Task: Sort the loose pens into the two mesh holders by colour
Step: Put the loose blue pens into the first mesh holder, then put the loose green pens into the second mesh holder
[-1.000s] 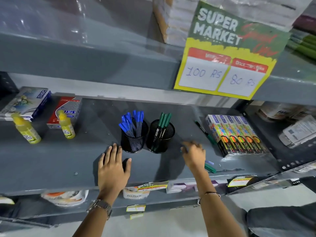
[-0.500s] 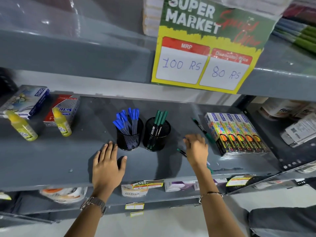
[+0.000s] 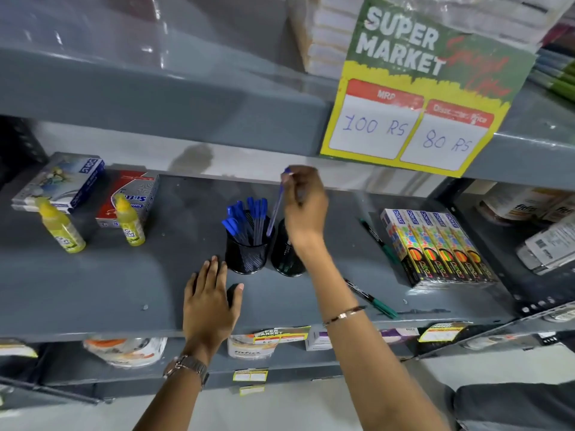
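Two black mesh holders stand side by side on the grey shelf [image 3: 93,293]. The left holder [image 3: 246,256] is full of several blue pens [image 3: 245,220]. My right hand and wrist largely hide the right holder [image 3: 284,259], so I cannot make out its green pens. My right hand [image 3: 306,209] pinches a blue pen [image 3: 277,206] nearly upright, its tip over the left holder's right rim. My left hand [image 3: 210,301] lies flat on the shelf just in front of the left holder. Two loose green pens lie to the right, one near the front [image 3: 371,298] and one further back [image 3: 378,241].
Two yellow glue bottles [image 3: 62,227] and two boxes [image 3: 60,180] sit at the left. A row of neon pencil boxes [image 3: 438,247] stands at the right. The upper shelf with a yellow price sign [image 3: 413,98] hangs close above. Packets fill the lower shelf.
My right hand picked a blue pen off the shelf at the right and lifted it left, up over the holders. My left hand stayed flat on the shelf.
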The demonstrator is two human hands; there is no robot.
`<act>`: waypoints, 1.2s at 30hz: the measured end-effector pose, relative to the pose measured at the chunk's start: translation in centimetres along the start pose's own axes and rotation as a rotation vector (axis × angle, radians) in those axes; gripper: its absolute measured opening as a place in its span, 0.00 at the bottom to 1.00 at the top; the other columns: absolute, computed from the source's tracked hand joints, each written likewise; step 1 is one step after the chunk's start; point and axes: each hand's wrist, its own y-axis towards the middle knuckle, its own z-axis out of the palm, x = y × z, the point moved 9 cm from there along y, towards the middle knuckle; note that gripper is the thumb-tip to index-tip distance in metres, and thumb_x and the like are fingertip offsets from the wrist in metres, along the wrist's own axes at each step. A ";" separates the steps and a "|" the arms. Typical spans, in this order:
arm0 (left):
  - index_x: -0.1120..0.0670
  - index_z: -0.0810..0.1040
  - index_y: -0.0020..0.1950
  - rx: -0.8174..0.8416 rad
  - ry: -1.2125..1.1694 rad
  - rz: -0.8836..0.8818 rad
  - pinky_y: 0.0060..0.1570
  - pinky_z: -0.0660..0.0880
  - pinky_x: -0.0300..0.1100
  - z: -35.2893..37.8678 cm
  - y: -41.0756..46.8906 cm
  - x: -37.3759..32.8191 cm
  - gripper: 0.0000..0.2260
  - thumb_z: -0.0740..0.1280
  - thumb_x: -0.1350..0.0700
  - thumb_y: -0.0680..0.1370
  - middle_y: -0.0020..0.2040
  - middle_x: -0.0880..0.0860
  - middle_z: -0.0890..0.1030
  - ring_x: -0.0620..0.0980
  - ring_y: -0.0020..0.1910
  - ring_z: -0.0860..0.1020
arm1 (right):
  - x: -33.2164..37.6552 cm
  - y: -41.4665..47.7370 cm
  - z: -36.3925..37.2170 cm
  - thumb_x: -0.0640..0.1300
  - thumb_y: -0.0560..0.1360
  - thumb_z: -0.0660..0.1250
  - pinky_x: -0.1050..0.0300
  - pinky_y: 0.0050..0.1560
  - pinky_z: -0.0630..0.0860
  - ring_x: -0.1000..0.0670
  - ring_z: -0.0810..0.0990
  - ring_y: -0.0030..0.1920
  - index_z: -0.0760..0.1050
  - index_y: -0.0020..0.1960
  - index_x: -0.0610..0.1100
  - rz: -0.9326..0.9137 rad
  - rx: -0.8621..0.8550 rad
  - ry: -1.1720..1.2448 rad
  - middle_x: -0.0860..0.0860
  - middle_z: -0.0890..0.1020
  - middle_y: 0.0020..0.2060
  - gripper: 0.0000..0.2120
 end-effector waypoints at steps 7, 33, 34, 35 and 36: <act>0.62 0.74 0.65 -0.005 -0.046 -0.007 0.65 0.62 0.53 0.0 0.1 -0.1 0.26 0.55 0.45 0.76 0.66 0.61 0.74 0.59 0.66 0.71 | -3.4 -2.4 6.0 0.43 0.77 0.61 0.41 0.42 0.77 0.40 0.78 0.48 0.70 0.50 0.46 -0.019 0.260 -0.339 0.44 0.82 0.45 0.03; 0.62 0.75 0.64 -0.043 0.029 0.002 0.64 0.63 0.55 -0.2 0.1 0.1 0.27 0.54 0.45 0.76 0.66 0.62 0.74 0.59 0.66 0.71 | -10.3 -4.2 -8.6 0.42 0.72 0.66 0.44 0.51 0.73 0.35 0.74 0.55 0.73 0.60 0.42 0.089 0.108 -0.819 0.38 0.76 0.55 0.17; 0.63 0.75 0.64 -0.049 0.027 0.001 0.64 0.63 0.55 -0.2 0.1 0.1 0.27 0.54 0.45 0.76 0.66 0.62 0.74 0.60 0.66 0.71 | -12.2 -4.9 -9.6 0.43 0.72 0.67 0.44 0.54 0.71 0.36 0.73 0.57 0.72 0.61 0.42 0.165 0.242 -0.925 0.38 0.76 0.56 0.18; 0.63 0.75 0.64 -0.052 0.026 0.001 0.64 0.62 0.55 -0.2 0.1 0.2 0.27 0.54 0.45 0.76 0.66 0.63 0.74 0.60 0.66 0.71 | -14.0 -5.9 -10.6 0.44 0.71 0.67 0.45 0.57 0.70 0.37 0.72 0.59 0.71 0.62 0.43 0.232 0.365 -1.007 0.40 0.76 0.58 0.20; 0.63 0.75 0.64 -0.056 0.026 0.008 0.64 0.63 0.56 -0.1 0.1 0.0 0.27 0.54 0.45 0.76 0.66 0.63 0.74 0.60 0.66 0.71 | -15.4 -7.0 -11.9 0.44 0.71 0.66 0.46 0.59 0.68 0.39 0.71 0.61 0.70 0.63 0.45 0.293 0.452 -1.065 0.42 0.76 0.59 0.21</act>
